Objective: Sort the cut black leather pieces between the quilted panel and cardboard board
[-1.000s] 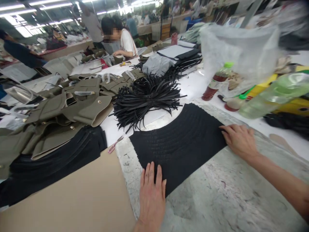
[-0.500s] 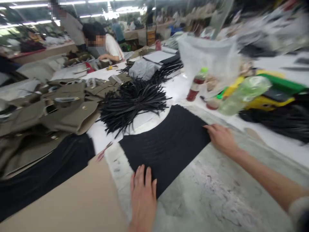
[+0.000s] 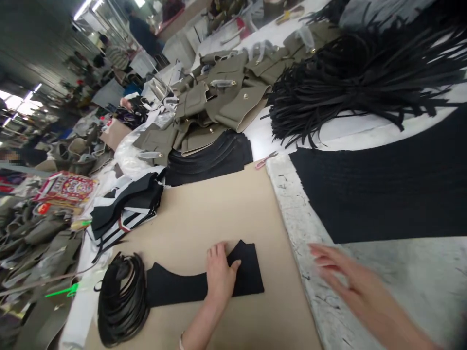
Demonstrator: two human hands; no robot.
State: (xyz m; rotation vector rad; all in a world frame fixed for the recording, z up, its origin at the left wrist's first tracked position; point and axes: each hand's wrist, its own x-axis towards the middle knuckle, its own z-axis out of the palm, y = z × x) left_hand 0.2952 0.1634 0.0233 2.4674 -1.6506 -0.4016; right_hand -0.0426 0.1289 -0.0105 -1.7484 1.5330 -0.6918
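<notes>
My left hand (image 3: 219, 274) rests on a black curved cut piece (image 3: 204, 282) lying on a tan board (image 3: 222, 228); the thumb is tucked at the piece's upper edge and the fingers lie over it. My right hand (image 3: 343, 279) hovers, blurred, with fingers spread above the pale stone slab (image 3: 397, 287), holding nothing. A large stack of black cut pieces (image 3: 383, 194) lies on the slab beyond it.
A coil of black straps (image 3: 122, 299) lies left of the cut piece. A heap of loose black strips (image 3: 357, 73), olive bag parts (image 3: 219, 102), a black stack (image 3: 209, 160), pink snips (image 3: 265, 159) and folded black-and-white fabric (image 3: 124, 209) lie further back. People work at far tables.
The view swung left. My left hand left the big black stack and came down on the small black piece on the tan board. My right hand lifted off the stack and moved nearer.
</notes>
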